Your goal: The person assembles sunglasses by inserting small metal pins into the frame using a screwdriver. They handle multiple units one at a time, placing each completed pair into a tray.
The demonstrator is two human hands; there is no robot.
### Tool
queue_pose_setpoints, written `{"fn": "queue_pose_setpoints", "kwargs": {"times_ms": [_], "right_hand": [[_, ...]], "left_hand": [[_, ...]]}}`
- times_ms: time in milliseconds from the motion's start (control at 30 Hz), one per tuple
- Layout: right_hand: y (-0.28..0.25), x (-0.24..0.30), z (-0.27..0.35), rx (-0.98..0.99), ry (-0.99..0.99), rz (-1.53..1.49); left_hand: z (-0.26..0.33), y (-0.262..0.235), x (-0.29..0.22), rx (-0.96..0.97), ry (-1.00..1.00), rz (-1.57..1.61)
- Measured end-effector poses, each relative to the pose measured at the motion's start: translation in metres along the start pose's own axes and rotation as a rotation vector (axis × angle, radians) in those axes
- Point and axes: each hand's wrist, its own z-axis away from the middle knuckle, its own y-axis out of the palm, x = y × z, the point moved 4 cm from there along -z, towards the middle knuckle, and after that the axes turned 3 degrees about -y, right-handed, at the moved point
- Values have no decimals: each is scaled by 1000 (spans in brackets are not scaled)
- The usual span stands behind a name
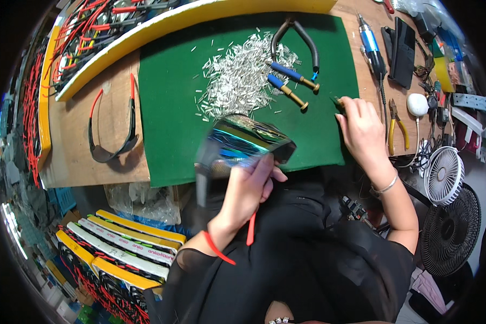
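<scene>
My left hand (245, 189) is closed around a pair of mirrored sunglasses (243, 140), held over the near edge of the green mat (173, 113). The glasses are partly smeared by motion, and one arm with a red tip hangs below my fingers. At the mat's right edge, my right hand (362, 127) has its fingers curled at a small greenish-gold item (337, 101) that I cannot make out. Beyond the sunglasses lies a heap of small silvery-clear pieces (237, 75). Two blue-and-brass screwdrivers (288, 92) and black-handled pliers (308, 40) lie by it.
More sunglasses (110, 154) with red tips lie on the wood at left. A yellow-edged box (75, 81) holds many others. To the right are yellow-handled pliers (398, 127), a blue electric screwdriver (369, 40), a dark phone-like object (402, 51) and a white fan (444, 175).
</scene>
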Motion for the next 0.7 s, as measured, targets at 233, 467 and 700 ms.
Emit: {"fn": "queue_pose_setpoints", "kwargs": {"times_ms": [233,467,700], "right_hand": [[-38,54,-11,121,-217,-830],[-9,78,-25,21,-180,-986],[-6,87,-23,18,-161,-948]], "left_hand": [[-4,-11,22,-2,167,-206],[9,-1,10,278,-97,181],[7,2,9,196,-157,248]]}}
